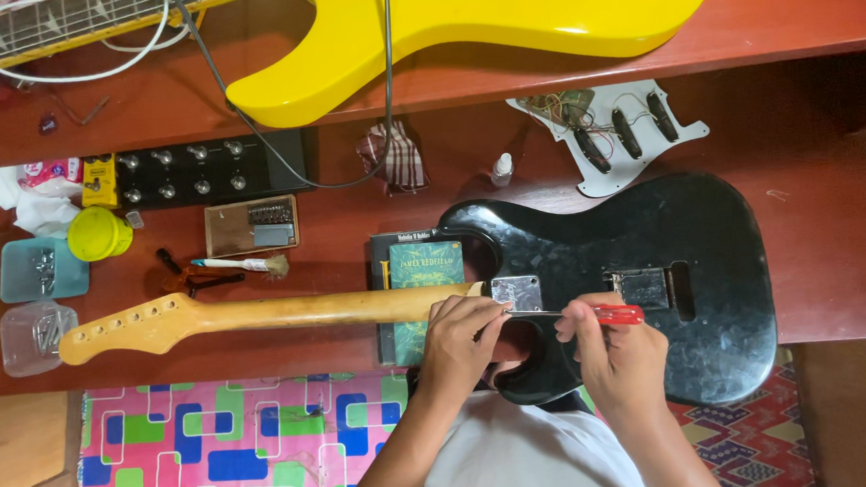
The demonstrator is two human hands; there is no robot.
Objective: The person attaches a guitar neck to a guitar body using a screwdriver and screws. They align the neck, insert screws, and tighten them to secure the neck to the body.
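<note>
A black electric guitar body (654,260) lies face down on the red-brown wooden table (826,280), joined to a pale wooden neck (257,312) that reaches left. My right hand (610,348) grips a red-handled screwdriver (603,314) lying flat, its tip at the square metal neck plate (516,291). My left hand (464,342) pinches the screwdriver's shaft near the tip, at the plate's lower edge. A green book (420,274) props the neck joint from below.
A yellow guitar body (470,21) rests on a higher shelf with a grey cable (384,96). A white pickguard with pickups (617,132), small bottle (502,169), black tuner strip (188,168), brush (239,265), yellow lid (97,234) and parts trays (39,273) lie around.
</note>
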